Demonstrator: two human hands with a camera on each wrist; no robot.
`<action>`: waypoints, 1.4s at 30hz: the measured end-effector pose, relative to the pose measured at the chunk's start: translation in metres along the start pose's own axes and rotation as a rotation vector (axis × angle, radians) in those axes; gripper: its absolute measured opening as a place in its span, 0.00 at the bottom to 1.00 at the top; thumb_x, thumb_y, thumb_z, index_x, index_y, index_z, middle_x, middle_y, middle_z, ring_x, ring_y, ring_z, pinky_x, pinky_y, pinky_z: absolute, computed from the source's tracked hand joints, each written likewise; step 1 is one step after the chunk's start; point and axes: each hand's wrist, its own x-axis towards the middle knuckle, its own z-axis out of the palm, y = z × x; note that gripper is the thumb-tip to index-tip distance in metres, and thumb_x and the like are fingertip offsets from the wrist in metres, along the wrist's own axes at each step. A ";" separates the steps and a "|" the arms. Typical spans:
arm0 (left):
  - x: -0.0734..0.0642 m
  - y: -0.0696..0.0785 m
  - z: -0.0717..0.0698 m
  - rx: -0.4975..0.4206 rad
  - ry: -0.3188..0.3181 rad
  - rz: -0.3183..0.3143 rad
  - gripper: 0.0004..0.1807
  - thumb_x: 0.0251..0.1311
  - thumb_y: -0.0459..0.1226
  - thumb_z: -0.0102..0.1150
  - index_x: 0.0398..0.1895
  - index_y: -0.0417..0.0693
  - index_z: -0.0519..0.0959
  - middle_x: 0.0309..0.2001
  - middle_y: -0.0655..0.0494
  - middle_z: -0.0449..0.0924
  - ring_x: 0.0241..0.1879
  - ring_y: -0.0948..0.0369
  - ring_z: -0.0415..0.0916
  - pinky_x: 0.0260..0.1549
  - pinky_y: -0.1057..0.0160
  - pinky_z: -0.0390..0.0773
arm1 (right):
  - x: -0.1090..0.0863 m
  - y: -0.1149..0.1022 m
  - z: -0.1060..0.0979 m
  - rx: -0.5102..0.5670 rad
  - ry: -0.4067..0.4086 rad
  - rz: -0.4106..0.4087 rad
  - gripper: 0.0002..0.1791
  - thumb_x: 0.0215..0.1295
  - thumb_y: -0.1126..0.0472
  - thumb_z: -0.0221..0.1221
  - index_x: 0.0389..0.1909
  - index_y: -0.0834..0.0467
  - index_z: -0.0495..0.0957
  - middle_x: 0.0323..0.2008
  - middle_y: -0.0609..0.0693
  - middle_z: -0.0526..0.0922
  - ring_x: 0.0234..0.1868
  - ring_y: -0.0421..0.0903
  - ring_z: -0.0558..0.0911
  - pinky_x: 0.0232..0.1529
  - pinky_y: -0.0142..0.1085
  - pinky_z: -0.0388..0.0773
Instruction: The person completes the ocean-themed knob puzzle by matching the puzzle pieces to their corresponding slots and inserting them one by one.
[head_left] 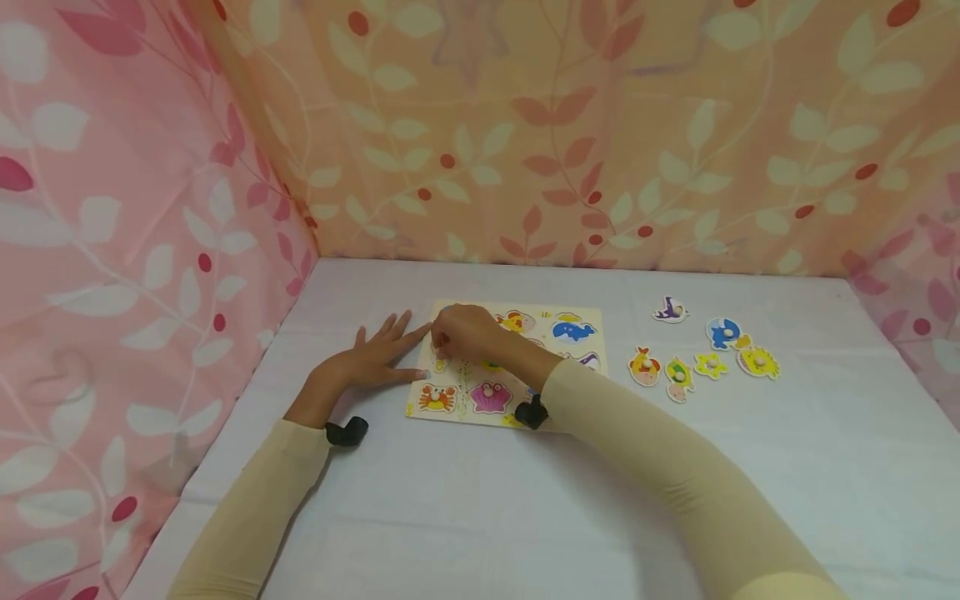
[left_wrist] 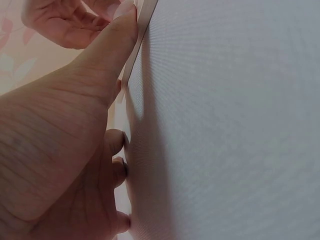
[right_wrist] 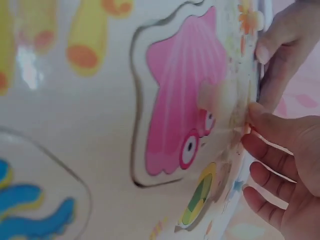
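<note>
A wooden knob puzzle board (head_left: 540,408) printed with sea animals lies on the table. My right hand (head_left: 468,332) reaches across it to the left column, fingers curled down and pinching a puzzle piece there, mostly hidden under the hand; a bit of yellow shows below. My left hand (head_left: 378,358) lies spread at the board's left edge, fingers straight, its thumb touching that edge in the left wrist view. A crab piece (head_left: 437,398) and a pink shell piece (head_left: 491,397), both with knobs, sit in the bottom row. The shell stands out close in the right wrist view.
Right of the board lie loose pieces: a purple dolphin (head_left: 670,310), a blue whale (head_left: 722,333), a fish (head_left: 644,367), a turtle (head_left: 679,380), a yellow star (head_left: 709,364) and a round yellow piece (head_left: 759,362). Patterned cloth (head_left: 562,167) hangs around the white table (head_left: 450,517).
</note>
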 end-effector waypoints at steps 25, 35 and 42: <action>-0.001 0.003 0.000 -0.013 -0.005 -0.027 0.52 0.61 0.69 0.55 0.83 0.69 0.43 0.83 0.48 0.27 0.80 0.44 0.22 0.66 0.25 0.25 | -0.104 -0.002 -0.039 0.008 0.158 0.040 0.11 0.65 0.49 0.69 0.43 0.49 0.89 0.30 0.38 0.82 0.36 0.40 0.75 0.39 0.36 0.74; -0.001 0.003 0.001 -0.026 0.001 -0.010 0.52 0.62 0.69 0.54 0.83 0.69 0.43 0.83 0.48 0.27 0.80 0.45 0.22 0.67 0.26 0.24 | -0.164 0.019 -0.041 0.022 0.169 0.159 0.13 0.63 0.48 0.71 0.44 0.50 0.88 0.34 0.39 0.84 0.42 0.46 0.81 0.42 0.40 0.78; -0.001 0.001 0.002 -0.017 0.005 -0.025 0.52 0.60 0.70 0.54 0.83 0.71 0.42 0.83 0.49 0.27 0.80 0.45 0.21 0.67 0.26 0.24 | -0.199 0.039 -0.048 0.051 0.207 0.255 0.15 0.62 0.51 0.72 0.46 0.53 0.88 0.34 0.42 0.84 0.42 0.49 0.82 0.40 0.41 0.78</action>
